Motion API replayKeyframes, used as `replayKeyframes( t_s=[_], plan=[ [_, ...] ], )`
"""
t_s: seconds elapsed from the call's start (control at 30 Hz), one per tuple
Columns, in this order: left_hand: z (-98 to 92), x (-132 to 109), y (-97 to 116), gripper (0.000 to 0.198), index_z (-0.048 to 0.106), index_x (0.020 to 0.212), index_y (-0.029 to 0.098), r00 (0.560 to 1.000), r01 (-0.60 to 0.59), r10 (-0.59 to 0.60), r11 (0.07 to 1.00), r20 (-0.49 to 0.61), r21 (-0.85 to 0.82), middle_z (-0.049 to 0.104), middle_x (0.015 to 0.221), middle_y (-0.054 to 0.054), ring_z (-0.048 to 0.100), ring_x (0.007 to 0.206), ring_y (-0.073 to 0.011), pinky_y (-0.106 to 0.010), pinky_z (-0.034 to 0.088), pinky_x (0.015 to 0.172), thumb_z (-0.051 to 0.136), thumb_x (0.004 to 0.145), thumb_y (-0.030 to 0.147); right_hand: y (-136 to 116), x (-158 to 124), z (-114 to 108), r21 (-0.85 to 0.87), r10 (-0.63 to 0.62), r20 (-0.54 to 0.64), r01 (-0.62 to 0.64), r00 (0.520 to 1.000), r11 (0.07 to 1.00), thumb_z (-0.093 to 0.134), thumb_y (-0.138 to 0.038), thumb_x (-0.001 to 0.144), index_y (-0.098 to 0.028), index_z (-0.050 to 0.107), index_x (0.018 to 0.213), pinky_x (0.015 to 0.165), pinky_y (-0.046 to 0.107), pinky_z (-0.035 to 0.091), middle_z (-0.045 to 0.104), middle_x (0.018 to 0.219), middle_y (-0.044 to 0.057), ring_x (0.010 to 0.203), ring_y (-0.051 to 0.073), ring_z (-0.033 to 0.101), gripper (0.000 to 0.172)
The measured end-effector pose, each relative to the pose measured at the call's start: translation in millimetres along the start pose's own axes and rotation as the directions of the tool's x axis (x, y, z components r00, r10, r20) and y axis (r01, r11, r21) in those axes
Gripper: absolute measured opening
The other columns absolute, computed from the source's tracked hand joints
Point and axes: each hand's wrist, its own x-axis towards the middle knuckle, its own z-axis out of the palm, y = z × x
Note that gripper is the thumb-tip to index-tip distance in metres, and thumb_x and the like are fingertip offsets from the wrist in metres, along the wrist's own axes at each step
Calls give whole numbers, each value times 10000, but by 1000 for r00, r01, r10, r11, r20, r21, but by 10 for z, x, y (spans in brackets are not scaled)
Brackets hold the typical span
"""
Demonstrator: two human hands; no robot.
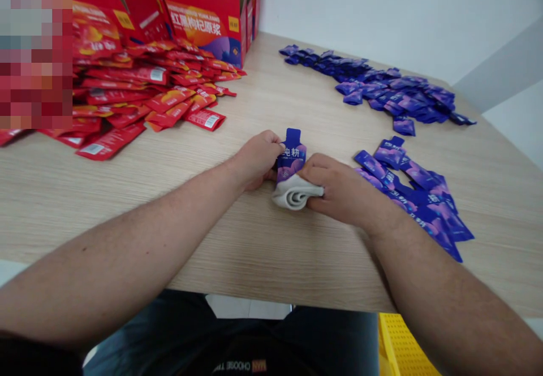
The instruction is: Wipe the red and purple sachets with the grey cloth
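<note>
My left hand grips the left side of a purple foil sachet with white Chinese lettering, which stands upright on the wood-grain table. The lower end of the sachet goes into a rolled white cloth. My right hand presses on that cloth from the right and holds it around the sachet. The fingers of my left hand hide part of the sachet's edge. Just right of my right hand lies a loose heap of matching purple sachets.
A second purple heap lies at the far right of the table. Red sachets spread over the far left, before an open red printed carton. A yellow plastic crate stands below the table's near edge, by my dark trousers.
</note>
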Motion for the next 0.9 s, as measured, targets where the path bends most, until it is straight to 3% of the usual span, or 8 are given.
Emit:
replayKeyframes(
  t_s=[0.1,0.2,0.37,0.47,0.57,0.7,0.77,0.9],
  plan=[
    [-8,-27,16,143,516,818,205,999,6,-7,1000,51,18,546,652,15,546,539,-139,-257,498,520,557,843,70,110,13,0,-123,98,-290,-139,952,983,653,-78,776,-211,676,959,810,389,515,624,937,73,929,262,606,227],
    [-15,-63,36,147,526,789,202,993,15,-20,999,116,41,566,653,5,560,551,-148,-268,502,525,580,823,70,202,33,7,-163,164,-422,-253,891,954,630,-90,799,-194,680,972,838,422,505,620,911,90,958,292,600,208],
    [-16,-69,26,157,522,761,196,998,-9,6,999,65,45,525,613,22,504,516,-128,-242,448,509,572,805,54,91,22,-39,-58,34,-159,-44,987,997,661,-77,769,-210,686,937,787,363,516,636,925,62,907,244,615,216],
    [-10,-69,26,162,516,763,200,998,-10,8,1000,59,27,518,604,29,497,508,-125,-222,412,482,565,810,54,9,-1,-82,43,-50,26,48,998,998,660,-80,795,-227,692,971,786,330,522,646,954,42,902,212,624,232],
    [-4,-95,44,173,516,763,201,995,-1,-4,999,96,53,527,600,32,492,497,-122,-212,401,459,567,806,42,72,-3,-93,-61,26,-110,-33,994,998,660,-94,800,-221,681,965,809,358,524,643,950,59,921,236,617,209],
    [-4,-131,51,187,529,735,195,985,-9,-13,992,172,125,532,594,30,489,491,-113,-200,395,462,577,781,20,265,28,-63,-224,156,-438,-275,885,935,658,-138,818,-224,658,901,828,426,517,633,869,78,946,296,600,119],
    [-7,-128,36,183,531,725,195,982,-14,-11,991,187,130,520,589,32,476,482,-107,-197,382,463,588,785,31,310,44,-40,-240,169,-480,-314,861,919,659,-173,838,-226,646,885,823,435,517,630,836,77,940,304,597,72],
    [-12,-75,-15,173,530,741,202,988,-10,4,999,154,40,533,601,28,497,494,-119,-210,380,479,609,772,51,252,53,-16,-214,149,-408,-254,901,943,658,-167,842,-240,623,845,798,403,520,633,817,64,908,281,599,81]
  ],
)
